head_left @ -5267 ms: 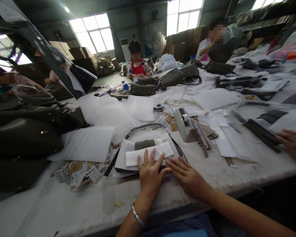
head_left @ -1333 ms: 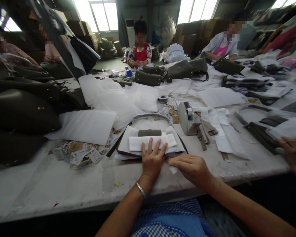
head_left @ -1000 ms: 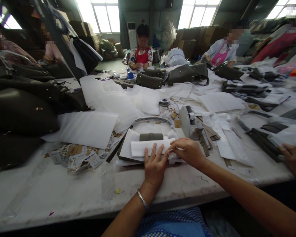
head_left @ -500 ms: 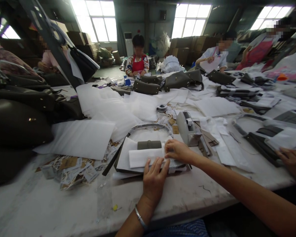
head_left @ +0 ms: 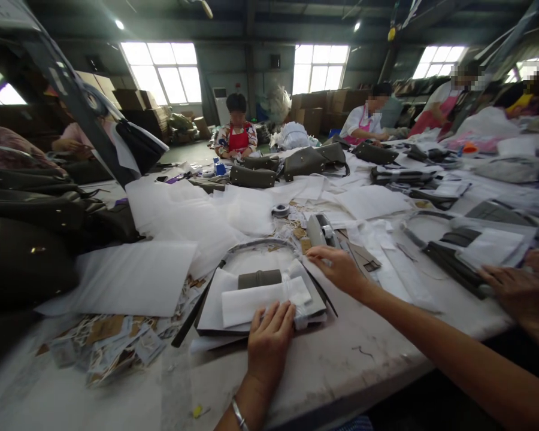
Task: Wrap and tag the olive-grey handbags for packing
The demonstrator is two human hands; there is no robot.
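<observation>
My left hand (head_left: pixel 268 342) lies flat, fingers stretched, on the near edge of a folded white paper strip (head_left: pixel 263 301). The strip covers a flat dark bag panel (head_left: pixel 317 304) with an olive roll (head_left: pixel 259 279) on it and a curved strap (head_left: pixel 263 245) arching behind. My right hand (head_left: pixel 338 269) is over the near end of the grey tape dispenser (head_left: pixel 318 230), fingers curled together. What they pinch is hidden.
Dark olive bags (head_left: pixel 22 257) pile up at the left. White foam sheets (head_left: pixel 130 278) and card scraps (head_left: pixel 108 341) lie beside the panel. A tape roll (head_left: pixel 279 210) sits farther back. Another person's hand (head_left: pixel 516 293) works on straps at the right; several people sit at the far end.
My right hand left the white paper and moved back-right to the tape dispenser. My left hand stays flat on the paper. The camera tilted up.
</observation>
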